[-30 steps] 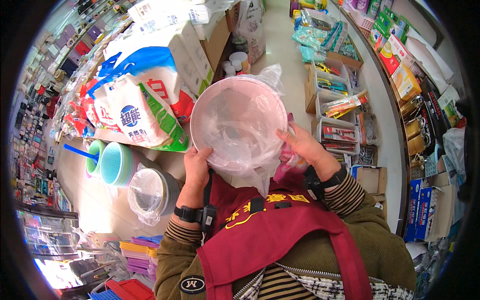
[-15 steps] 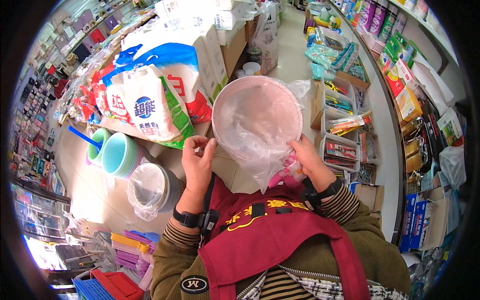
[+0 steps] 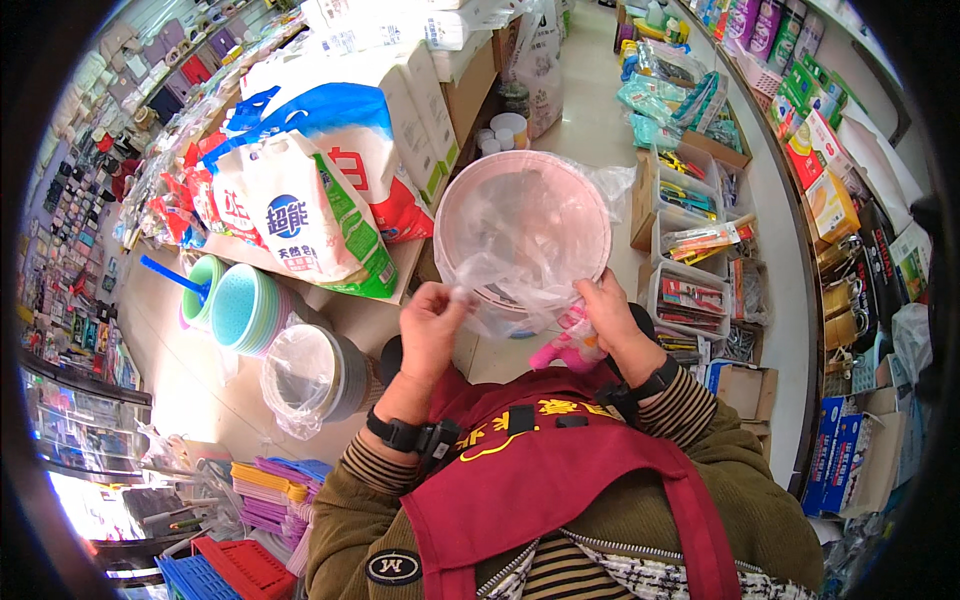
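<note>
In front of me a pale pink bucket [image 3: 592, 215] stands with its round mouth up. A clear plastic bag [image 3: 500, 275] lies over its near rim and mouth, and more of the film sticks out past the far right rim. My left hand [image 3: 430, 335] pinches the bag's edge at the near left of the rim. With its thumb and fingers closed, my right hand [image 3: 612, 322] grips the film at the near right rim. A bright pink patterned cloth-like item [image 3: 572, 342] hangs below my right fingers; whether they hold it too is unclear.
To the left stand a stack of grey buckets [image 3: 348, 375] with clear film, and nested turquoise buckets [image 3: 240, 300]. Large detergent bags [image 3: 300, 215] sit on a low platform. On the right, bins of small tools [image 3: 690, 290] line a shelf. Plastic baskets [image 3: 240, 570] lie at lower left.
My left hand has moved right and closed on the bag's edge, where before its fingers were apart from it. The film is now drawn up nearer the rim instead of hanging low.
</note>
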Motion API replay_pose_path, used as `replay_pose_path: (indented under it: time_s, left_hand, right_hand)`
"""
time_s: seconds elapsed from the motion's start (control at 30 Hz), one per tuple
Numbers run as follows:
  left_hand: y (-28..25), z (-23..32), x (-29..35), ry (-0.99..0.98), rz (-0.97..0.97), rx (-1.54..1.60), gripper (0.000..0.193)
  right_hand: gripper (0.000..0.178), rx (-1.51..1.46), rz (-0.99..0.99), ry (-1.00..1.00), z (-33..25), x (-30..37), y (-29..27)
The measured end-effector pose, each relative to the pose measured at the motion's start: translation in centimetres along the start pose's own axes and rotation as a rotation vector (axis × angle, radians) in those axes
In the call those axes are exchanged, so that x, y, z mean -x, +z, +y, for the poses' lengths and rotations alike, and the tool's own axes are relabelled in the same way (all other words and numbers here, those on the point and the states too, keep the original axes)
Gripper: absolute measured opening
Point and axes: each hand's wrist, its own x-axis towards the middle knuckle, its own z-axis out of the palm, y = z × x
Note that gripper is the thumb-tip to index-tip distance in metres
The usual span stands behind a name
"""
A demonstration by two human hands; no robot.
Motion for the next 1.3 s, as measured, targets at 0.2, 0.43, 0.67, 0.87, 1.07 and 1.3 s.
replay_pose_path:
  time_s: [0.2, 0.43, 0.67, 0.87, 1.07, 1.3]
  left_hand:
    - [-3.2, -1.5, -1.1, -0.318, 0.129, 0.765, 0.014]
    - [-4.8, -0.4, -0.7, -0.135, 0.025, 0.327, 0.016]
    - [-6.1, 1.7, -3.1, -0.154, 0.184, 0.535, 0.014]
    - [-6.5, 1.5, -4.5, -0.065, 0.217, 0.434, 0.015]
    - [-7.6, -2.9, -6.7, -0.206, 0.304, 0.516, 0.018]
    - [-5.6, -1.4, -5.3, 0.109, 0.197, 0.148, 0.037]
  right_hand:
    - [0.043, -0.361, -0.173, 0.216, -2.0, 1.1, -0.2]
    - [0.041, -0.364, -0.300, 0.337, -2.8, 1.5, -0.7]
    - [0.041, -0.218, -0.468, 0.293, -1.8, 1.4, -0.7]
    - [0.037, -0.141, -0.562, 0.345, -1.9, 1.6, -0.9]
    - [0.035, -0.088, -0.694, 0.370, -2.5, 1.9, -1.2]
    - [0.036, -0.184, -0.795, 0.438, -3.2, 2.2, -1.4]
